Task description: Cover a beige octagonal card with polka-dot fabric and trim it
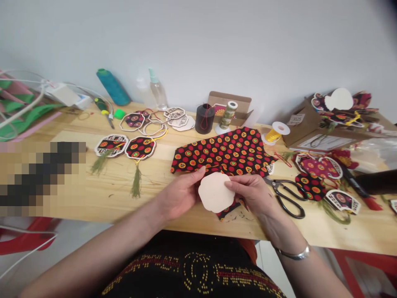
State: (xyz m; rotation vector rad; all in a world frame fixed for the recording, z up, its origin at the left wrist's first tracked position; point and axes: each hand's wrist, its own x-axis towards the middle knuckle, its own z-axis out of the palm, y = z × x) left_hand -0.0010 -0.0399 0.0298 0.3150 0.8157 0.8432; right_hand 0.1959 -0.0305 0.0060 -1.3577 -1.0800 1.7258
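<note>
My right hand [252,192] pinches a blank, off-white scalloped disc [216,193] at its upper right edge, thumb in front. At the disc's left edge is my left hand [182,190], its thumb stretched up and apart from the disc; its other fingers are partly hidden behind it. I cannot tell whether the disc is card or thin wood. Behind and under the hands lies black cloth [220,151] printed with red and yellow flower dots; a corner of it shows below the disc. Black-handled scissors [290,198] lie just right of my right hand, their blades partly hidden.
Tasselled scalloped ornaments [140,147] and lattice cut-outs [180,119] lie on the left of the wooden table [173,213]. Behind the cloth stand black thread [204,119] and a yellow cord spool [276,133]. A cardboard box [305,118] and more ornaments [343,201] are on the right.
</note>
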